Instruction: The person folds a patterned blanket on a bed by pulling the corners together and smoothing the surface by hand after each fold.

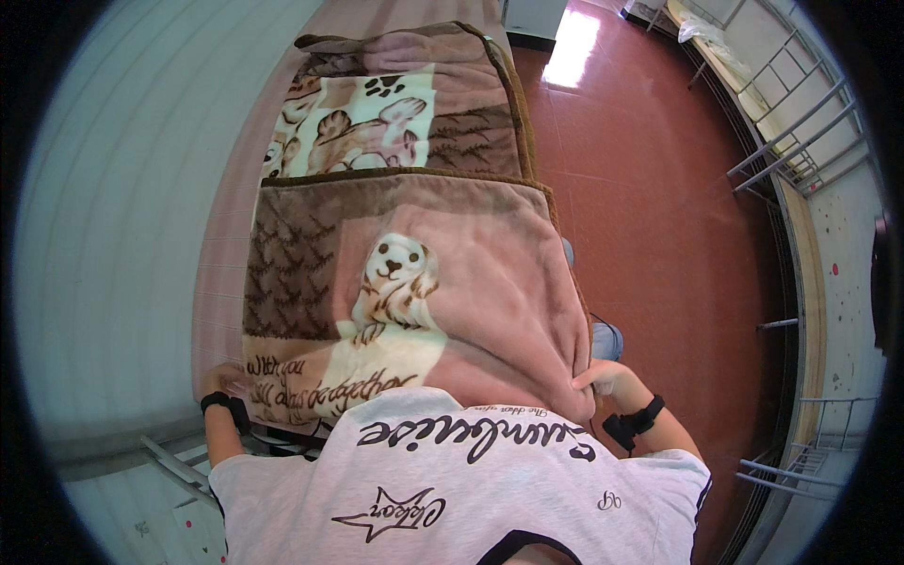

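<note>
A plush blanket point(487, 261) in pink and brown lies over a bed, printed with a dog, a paw mark and lettering. Its near part is folded back over the far part, and a brown bound edge crosses the middle. At the near right corner my right hand point(606, 378) pinches the blanket between thumb and fingers, drawing creases towards it. My left hand point(229, 378) is at the near left edge, with its fingers partly hidden by the blanket; whether they grip it is unclear. Beneath shows a pink striped sheet point(222, 282).
A pale wall point(134, 233) runs along the bed's left side. To the right is a reddish-brown floor point(664, 233). Metal bunk frames point(798, 141) with wooden boards point(798, 261) stand at far right, one bearing a clear plastic bag point(710, 35). A metal rail point(176, 466) is at lower left.
</note>
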Demonstrator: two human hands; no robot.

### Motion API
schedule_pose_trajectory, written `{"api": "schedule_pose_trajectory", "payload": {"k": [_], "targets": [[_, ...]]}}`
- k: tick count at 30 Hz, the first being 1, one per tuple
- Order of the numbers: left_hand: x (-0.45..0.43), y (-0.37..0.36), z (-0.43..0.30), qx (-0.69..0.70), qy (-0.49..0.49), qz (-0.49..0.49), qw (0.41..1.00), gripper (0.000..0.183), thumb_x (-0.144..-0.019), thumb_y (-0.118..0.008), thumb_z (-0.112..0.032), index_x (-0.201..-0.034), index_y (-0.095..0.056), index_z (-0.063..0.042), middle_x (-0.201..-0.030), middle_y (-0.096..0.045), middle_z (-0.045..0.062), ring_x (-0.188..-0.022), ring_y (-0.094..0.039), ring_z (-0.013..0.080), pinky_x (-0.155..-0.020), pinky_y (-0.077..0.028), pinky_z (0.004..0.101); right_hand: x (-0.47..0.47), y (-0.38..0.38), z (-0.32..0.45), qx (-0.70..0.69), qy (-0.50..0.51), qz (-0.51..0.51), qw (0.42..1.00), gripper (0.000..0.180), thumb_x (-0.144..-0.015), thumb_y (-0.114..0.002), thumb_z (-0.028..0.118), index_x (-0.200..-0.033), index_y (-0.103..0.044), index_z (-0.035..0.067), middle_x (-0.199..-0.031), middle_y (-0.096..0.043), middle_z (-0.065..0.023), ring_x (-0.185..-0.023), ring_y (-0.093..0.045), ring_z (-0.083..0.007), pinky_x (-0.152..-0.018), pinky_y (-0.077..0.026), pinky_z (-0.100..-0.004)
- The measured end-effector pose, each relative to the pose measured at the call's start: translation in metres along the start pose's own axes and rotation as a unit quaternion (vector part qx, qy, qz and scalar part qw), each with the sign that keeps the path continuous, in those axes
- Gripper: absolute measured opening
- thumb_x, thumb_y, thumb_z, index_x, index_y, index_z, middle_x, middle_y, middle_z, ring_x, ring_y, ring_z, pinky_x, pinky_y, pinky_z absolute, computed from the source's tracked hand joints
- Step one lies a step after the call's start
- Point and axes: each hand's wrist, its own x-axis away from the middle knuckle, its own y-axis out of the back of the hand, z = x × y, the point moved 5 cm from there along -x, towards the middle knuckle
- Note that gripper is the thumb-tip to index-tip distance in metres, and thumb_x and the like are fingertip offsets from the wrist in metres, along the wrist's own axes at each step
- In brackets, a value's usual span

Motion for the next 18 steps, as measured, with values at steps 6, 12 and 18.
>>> {"api": "schedule_pose_trajectory", "payload": {"k": [6,12,18], "targets": [[0.003,0.095,-0.066,0.415,-0.155,-0.176,0.879,0.049,-0.078,-0.053,-0.014,-0.123,-0.039,0.002,-0.114,-0.05,0.016,-0.104,-0.048,0.0252,-0.085,-0.04,0.0349,-0.028,0.018,0.064,-0.187,0.079,-0.135,0.97,0.044,-0.079,-0.058,0.034,-0.111,-0.052,0.004,-0.108,-0.055,-0.0116,-0.096,-0.053,-0.0224,-0.085,-0.043,-0.0355],[0.001,0.164,-0.117,0.462,-0.268,-0.195,0.823,0.058,-0.08,-0.056,-0.026,-0.127,-0.033,0.001,-0.118,-0.048,0.015,-0.106,-0.047,0.026,-0.09,-0.037,0.0363,-0.092,0.062,0.127,-0.165,0.138,-0.18,0.96,0.038,-0.079,-0.053,0.036,-0.1,-0.058,0.005,-0.095,-0.061,-0.0084,-0.081,-0.056,-0.0198,-0.079,-0.044,-0.0342],[-0.012,0.218,-0.137,0.528,-0.173,-0.234,0.798,0.078,-0.074,-0.062,-0.04,-0.13,-0.027,0.001,-0.132,-0.031,0.019,-0.12,-0.034,0.0298,-0.097,-0.03,0.0397,-0.132,0.089,0.212,-0.136,0.161,-0.257,0.943,0.026,-0.081,-0.057,0.025,-0.094,-0.058,0.002,-0.091,-0.06,-0.0079,-0.077,-0.056,-0.0195,-0.065,-0.048,-0.0313]]}}
